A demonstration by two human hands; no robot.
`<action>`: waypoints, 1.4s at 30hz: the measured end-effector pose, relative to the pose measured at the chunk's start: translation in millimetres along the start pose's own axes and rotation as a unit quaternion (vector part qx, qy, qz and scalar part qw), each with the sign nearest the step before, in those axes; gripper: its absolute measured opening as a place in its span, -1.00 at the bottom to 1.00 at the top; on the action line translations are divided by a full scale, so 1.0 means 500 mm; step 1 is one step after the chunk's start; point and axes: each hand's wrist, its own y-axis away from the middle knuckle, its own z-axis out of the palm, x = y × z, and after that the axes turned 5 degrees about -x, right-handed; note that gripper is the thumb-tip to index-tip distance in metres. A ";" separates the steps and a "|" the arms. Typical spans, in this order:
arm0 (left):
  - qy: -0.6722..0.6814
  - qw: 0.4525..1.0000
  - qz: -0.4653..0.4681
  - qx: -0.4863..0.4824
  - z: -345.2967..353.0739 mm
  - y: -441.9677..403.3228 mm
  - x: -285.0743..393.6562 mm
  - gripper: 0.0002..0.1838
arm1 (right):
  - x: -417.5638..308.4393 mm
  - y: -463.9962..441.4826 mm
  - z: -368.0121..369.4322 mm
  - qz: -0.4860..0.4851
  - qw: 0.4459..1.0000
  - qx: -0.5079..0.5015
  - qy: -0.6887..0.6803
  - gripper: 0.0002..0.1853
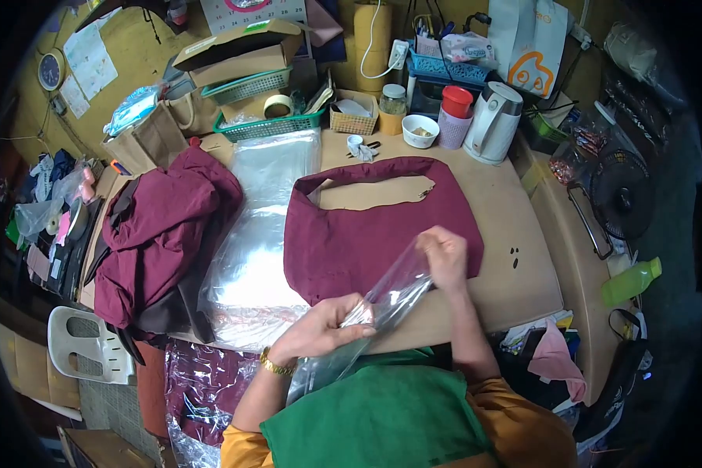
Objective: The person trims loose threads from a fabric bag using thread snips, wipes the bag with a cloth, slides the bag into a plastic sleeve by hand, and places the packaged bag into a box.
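Observation:
A clear plastic bag (398,292) stretches between my two hands above the table's front edge, its lower part hanging towards my lap. My left hand (324,327), with a gold watch at the wrist, grips it near the middle. At the bag's upper end, my right hand (446,253) pinches it with fingers closed. Just beyond my hands a maroon cloth shoulder bag (374,242) lies flat, its wide strap forming a loop at the far side. To its left is a stack of clear plastic bags (269,210), shiny and flat.
Maroon cloth bags (160,226) are heaped at the table's left. Along the back stand a green basket (269,127), a white bowl (420,132) and an electric kettle (494,125). A white plastic stool (90,347) is at lower left, a green bottle (630,282) at right.

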 end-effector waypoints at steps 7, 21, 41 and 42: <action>-0.065 0.981 0.086 0.161 -0.052 0.044 -0.049 -0.79 | -0.008 -0.002 -0.061 -0.005 0.917 -0.038 -0.396 -0.83; 0.107 0.993 -0.051 0.012 -0.112 0.149 -0.103 -0.65 | 0.108 -0.018 -0.173 -0.027 0.816 -0.116 -0.565 -0.85; 0.083 0.993 -0.077 0.012 -0.156 0.131 -0.125 -0.77 | 0.124 0.012 -0.132 0.069 0.792 -0.132 -0.592 -0.85; 0.003 0.979 -0.188 -0.075 -0.164 0.118 -0.104 -0.75 | 0.099 0.001 -0.137 0.073 0.753 -0.205 -0.622 -0.83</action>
